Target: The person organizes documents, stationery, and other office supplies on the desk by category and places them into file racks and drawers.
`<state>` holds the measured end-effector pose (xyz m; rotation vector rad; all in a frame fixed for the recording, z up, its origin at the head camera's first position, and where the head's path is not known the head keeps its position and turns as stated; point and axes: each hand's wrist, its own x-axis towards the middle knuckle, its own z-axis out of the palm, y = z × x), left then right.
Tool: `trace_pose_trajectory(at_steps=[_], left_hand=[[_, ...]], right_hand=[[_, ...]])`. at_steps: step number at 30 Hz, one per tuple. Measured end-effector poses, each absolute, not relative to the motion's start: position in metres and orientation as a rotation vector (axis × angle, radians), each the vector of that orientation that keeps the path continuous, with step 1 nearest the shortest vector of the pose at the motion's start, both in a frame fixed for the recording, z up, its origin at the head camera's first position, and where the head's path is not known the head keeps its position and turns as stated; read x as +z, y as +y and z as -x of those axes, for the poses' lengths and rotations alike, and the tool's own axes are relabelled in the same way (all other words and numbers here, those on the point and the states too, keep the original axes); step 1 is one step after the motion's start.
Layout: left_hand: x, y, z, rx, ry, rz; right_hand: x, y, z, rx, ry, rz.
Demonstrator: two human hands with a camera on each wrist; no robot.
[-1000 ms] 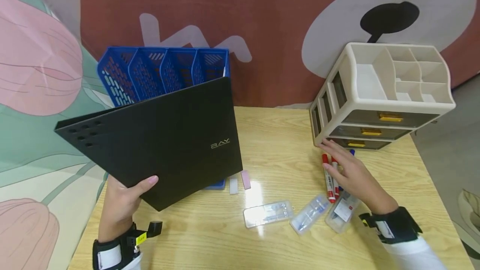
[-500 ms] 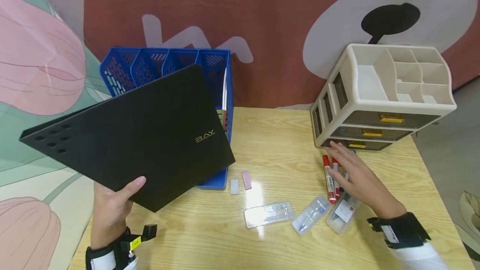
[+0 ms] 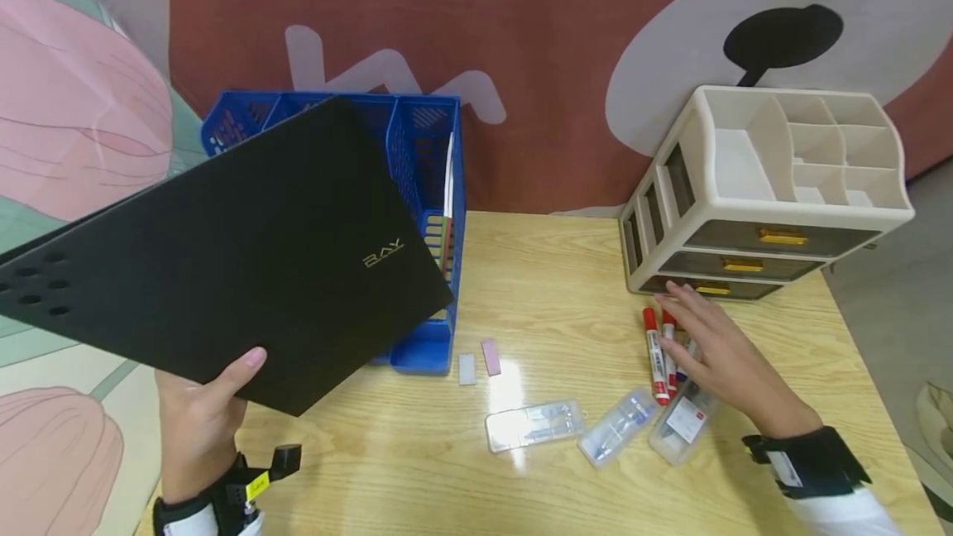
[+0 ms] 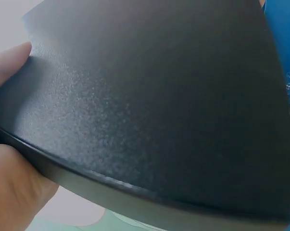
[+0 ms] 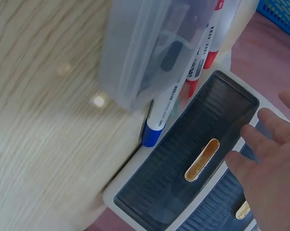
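My left hand (image 3: 204,416) grips a black folder (image 3: 223,246) marked RAY by its lower edge, thumb on the cover. The folder is tilted in the air in front of the blue file rack (image 3: 426,358), hiding much of it. Up close in the left wrist view, the dark cover (image 4: 159,120) and its spine fill most of the picture. Fingers loosely extended, my right hand (image 3: 733,362) hovers by the red-capped markers (image 3: 655,358) and the white drawer unit (image 3: 804,212). A blue-capped marker (image 5: 163,108) lies by a clear case (image 5: 128,53).
Two more clear cases, one (image 3: 534,426) at the middle front and one (image 3: 616,426) to its right, lie on the wooden table (image 3: 551,296). A pink eraser-like block (image 3: 490,356) and a white one (image 3: 466,369) lie right of the rack. Thin items (image 3: 447,197) stand inside the rack.
My left hand has moved the folder leftward, uncovering the rack's right compartment and front lip. My right hand has shifted slightly right, still with its fingers extended.
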<state>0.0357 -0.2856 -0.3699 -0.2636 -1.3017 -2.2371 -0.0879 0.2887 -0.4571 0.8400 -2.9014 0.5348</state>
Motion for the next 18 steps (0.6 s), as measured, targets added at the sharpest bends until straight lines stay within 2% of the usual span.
trace_pose_trajectory(at_steps=[12,18], left_hand=[[-0.364,-0.282,-0.03,-2.114,-1.118,0.181],[-0.358,-0.276,-0.028,-2.005,-1.161,0.062]], right_hand=[[-0.457,0.285,0.081,0.279,-2.86,-0.93],[-0.456,0.282,0.079,0.245,-2.862,-0.942]])
